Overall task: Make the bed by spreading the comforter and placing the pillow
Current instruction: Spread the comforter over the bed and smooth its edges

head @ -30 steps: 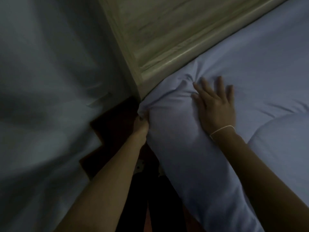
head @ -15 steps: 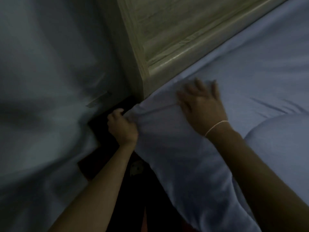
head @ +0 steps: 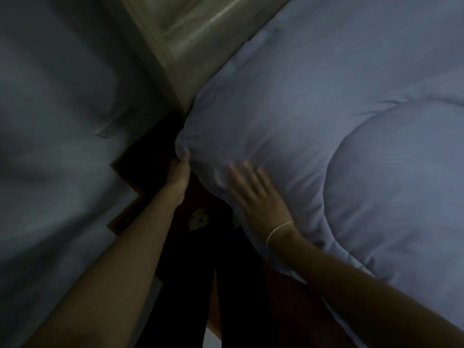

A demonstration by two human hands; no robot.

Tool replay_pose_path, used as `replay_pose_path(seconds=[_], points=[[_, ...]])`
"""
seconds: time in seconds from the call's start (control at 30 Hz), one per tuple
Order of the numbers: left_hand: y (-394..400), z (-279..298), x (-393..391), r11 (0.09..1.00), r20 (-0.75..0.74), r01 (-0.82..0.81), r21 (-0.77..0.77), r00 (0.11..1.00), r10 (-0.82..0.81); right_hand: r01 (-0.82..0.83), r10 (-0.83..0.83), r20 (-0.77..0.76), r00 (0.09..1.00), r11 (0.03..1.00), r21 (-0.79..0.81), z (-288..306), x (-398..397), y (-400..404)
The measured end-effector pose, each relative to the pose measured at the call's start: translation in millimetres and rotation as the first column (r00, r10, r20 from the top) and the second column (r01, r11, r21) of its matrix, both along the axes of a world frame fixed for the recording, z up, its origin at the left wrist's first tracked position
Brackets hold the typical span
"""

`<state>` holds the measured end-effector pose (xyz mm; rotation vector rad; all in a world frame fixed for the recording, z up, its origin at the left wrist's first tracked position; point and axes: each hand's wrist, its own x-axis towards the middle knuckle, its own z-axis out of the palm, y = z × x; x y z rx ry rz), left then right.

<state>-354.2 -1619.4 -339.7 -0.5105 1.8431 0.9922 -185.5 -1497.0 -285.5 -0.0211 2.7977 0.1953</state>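
A pale blue quilted comforter (head: 313, 101) covers the bed on the right, up to the wooden headboard. My left hand (head: 179, 172) grips the comforter's corner at the bed's edge, just below the headboard post. My right hand (head: 253, 197), a thin white band on its wrist, lies flat with fingers spread on the comforter beside that corner, blurred by motion. A rounded padded bulge (head: 396, 187) rises in the comforter at the right. No separate pillow can be told apart.
The light wooden headboard (head: 190, 38) runs diagonally across the top. A pale wall (head: 50, 146) fills the left. A narrow dark gap of floor (head: 150, 156) lies between wall and bed, where my dark-trousered legs (head: 226, 285) stand.
My right hand has slid down from near the headboard to the bed's edge beside the corner. My left hand has shifted right and now holds the corner from below.
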Motion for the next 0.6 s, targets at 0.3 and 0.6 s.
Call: replay_pose_path(seconds=[0.3,0.6], points=[[45,54,38,0.948,-0.852,0.310,-0.072,0.475,-0.219,0.017,-0.063,-0.145,0.988,0.955,-0.297,26,8,-22],[55,30,20,0.606,-0.748,0.619,-0.500,0.044,-0.662,-0.129,0.125,0.086,0.988,0.991,0.042,-10,92,9]])
